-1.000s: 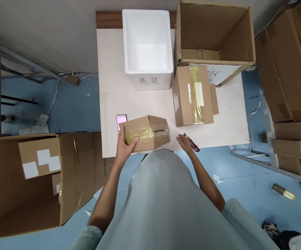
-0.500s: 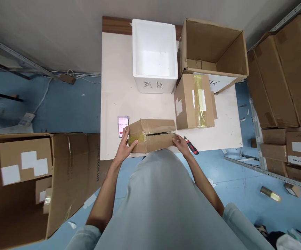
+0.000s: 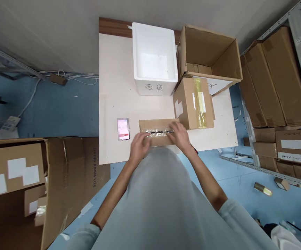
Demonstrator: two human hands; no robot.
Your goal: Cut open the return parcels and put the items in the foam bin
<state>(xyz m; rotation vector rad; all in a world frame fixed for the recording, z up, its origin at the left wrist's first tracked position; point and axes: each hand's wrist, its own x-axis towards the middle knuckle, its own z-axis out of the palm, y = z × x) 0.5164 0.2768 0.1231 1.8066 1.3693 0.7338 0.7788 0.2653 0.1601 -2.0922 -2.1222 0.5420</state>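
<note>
A small cardboard box [image 3: 157,124] lies at the table's front edge, against my body. Clear tape crosses its top, and a narrow dark slit runs along the seam. My left hand [image 3: 139,147] has its fingers curled over the box's left end, the tips at the slit. At the right end my right hand [image 3: 179,137] grips the box beside the same slit. Most of the red and black utility knife [image 3: 194,149] is hidden behind my right wrist. A phone [image 3: 123,129] with a lit screen lies left of the box.
A white foam bin [image 3: 154,86] and an open carton [image 3: 213,74] stand at the back of the table [image 3: 114,104]. A taped box [image 3: 187,104] sits before the carton. A large open carton [image 3: 72,180] holding boxes is at left; shelving with cartons [image 3: 278,80] stands at right.
Both hands have moved from the box's ends and lower corners inward onto its top seam. The box now sits slightly further right and has been turned straighter.
</note>
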